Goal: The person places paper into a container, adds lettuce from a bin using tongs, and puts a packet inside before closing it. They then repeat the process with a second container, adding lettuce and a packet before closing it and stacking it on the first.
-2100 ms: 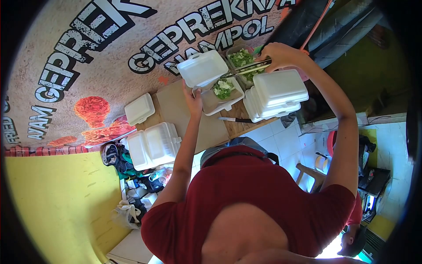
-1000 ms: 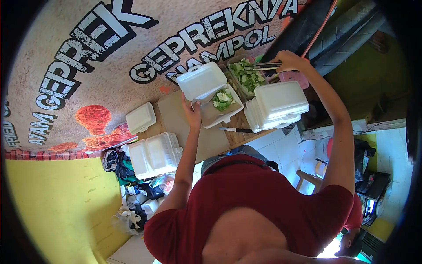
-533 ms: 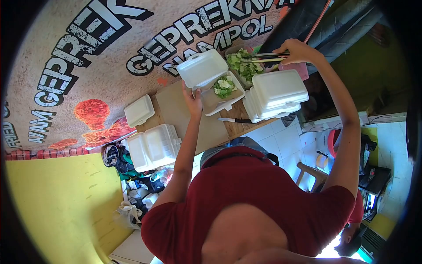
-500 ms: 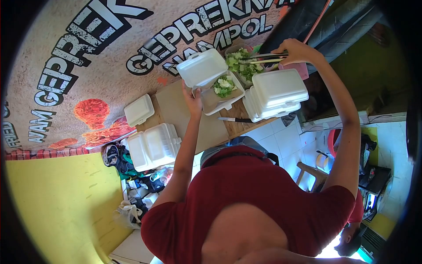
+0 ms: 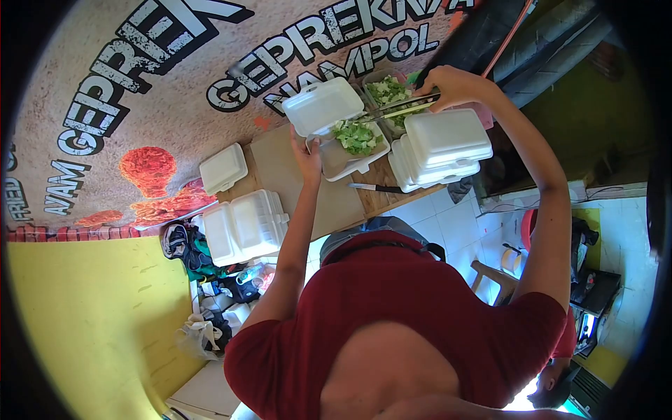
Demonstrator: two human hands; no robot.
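An open white foam box (image 5: 341, 168) lies on the table with its lid (image 5: 323, 106) raised, and chopped lettuce (image 5: 358, 137) sits inside it. My left hand (image 5: 307, 158) grips the box's left edge near the hinge. My right hand (image 5: 448, 87) is closed on metal tongs (image 5: 402, 108), whose tips reach over the lettuce in the box. Behind the tongs stands a clear container of chopped lettuce (image 5: 387, 90). Closed foam boxes (image 5: 448, 140) are stacked right of the open one.
A knife (image 5: 376, 187) lies near the table's front edge. Further left are a small closed foam box (image 5: 224, 169) and a stack of open foam boxes (image 5: 245, 227). A printed banner wall (image 5: 175, 112) runs behind. Another person (image 5: 558, 378) is partly visible at lower right.
The tongs in my right hand have moved left from the lettuce container to the open box. More lettuce now lies in the box. My left hand has stayed in place.
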